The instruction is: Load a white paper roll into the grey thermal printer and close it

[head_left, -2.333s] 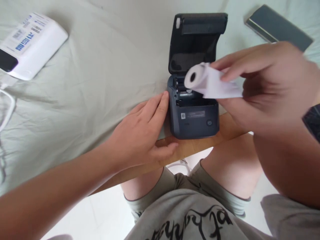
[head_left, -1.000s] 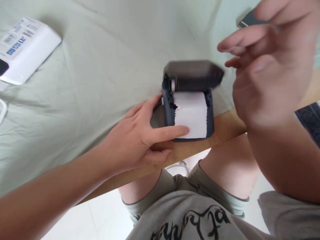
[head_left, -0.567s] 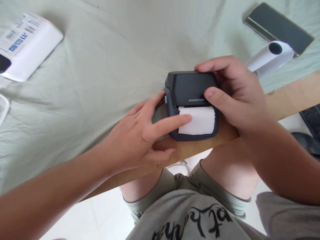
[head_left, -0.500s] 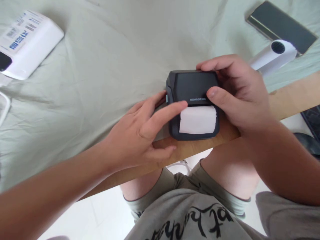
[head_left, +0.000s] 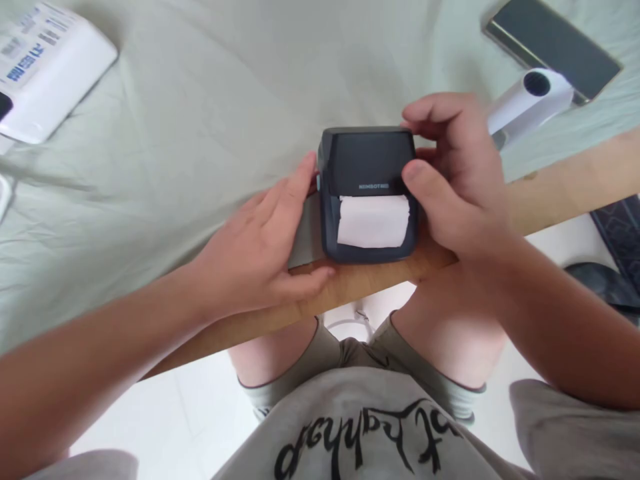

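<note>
A dark label printer (head_left: 371, 160) with "NIIMBOT" lettering stands near the table's front edge. A piece of white paper (head_left: 374, 221) with an uneven upper edge lies over its front part. My left hand (head_left: 260, 243) is open along the printer's left side, its fingers stretched out and the fingertips at the side wall. Below the printer's lower left corner, the left thumb points right. My right hand (head_left: 457, 177) curves round the printer's right side, thumb on the right edge and index finger at the far right corner. Its other fingers are partly hidden.
A white device (head_left: 65, 73) with a printed label lies at the far left. At the upper right, a white cylindrical-ended device (head_left: 530, 110) overlaps a dark phone-like slab (head_left: 555, 47). A pale green cloth (head_left: 225, 100) covers most of the wooden table (head_left: 575, 173).
My left index finger has left the printer's top for its left side. My right hand has slid outward to the printer's edge. The whole view has shifted slightly.
</note>
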`<control>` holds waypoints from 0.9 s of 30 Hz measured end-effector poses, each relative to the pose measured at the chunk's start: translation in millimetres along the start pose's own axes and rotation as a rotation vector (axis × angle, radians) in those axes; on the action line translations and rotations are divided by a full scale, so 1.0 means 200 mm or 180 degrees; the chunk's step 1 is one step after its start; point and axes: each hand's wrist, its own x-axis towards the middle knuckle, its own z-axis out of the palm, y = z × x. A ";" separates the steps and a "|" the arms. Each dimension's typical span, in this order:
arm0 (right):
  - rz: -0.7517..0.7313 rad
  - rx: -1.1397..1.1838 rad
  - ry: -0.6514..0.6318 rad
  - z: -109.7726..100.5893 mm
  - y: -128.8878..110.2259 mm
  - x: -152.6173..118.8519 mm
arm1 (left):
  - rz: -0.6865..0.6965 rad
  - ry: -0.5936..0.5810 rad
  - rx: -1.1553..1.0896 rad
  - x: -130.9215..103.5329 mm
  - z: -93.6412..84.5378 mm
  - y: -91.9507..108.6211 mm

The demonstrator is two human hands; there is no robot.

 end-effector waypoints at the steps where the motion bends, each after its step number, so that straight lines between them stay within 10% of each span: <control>1: -0.0071 -0.0055 0.0109 0.01 -0.01 -0.01 | -0.0028 -0.0009 -0.0021 0.00 0.00 0.00; 17: 0.0271 0.0050 -0.0017 -0.03 -0.09 0.04 | -0.0253 -0.0435 0.0216 0.07 -0.05 0.05; 27: 0.0043 0.0137 0.0063 -0.05 0.06 0.09 | 0.0023 -0.0464 0.0506 0.15 0.00 0.06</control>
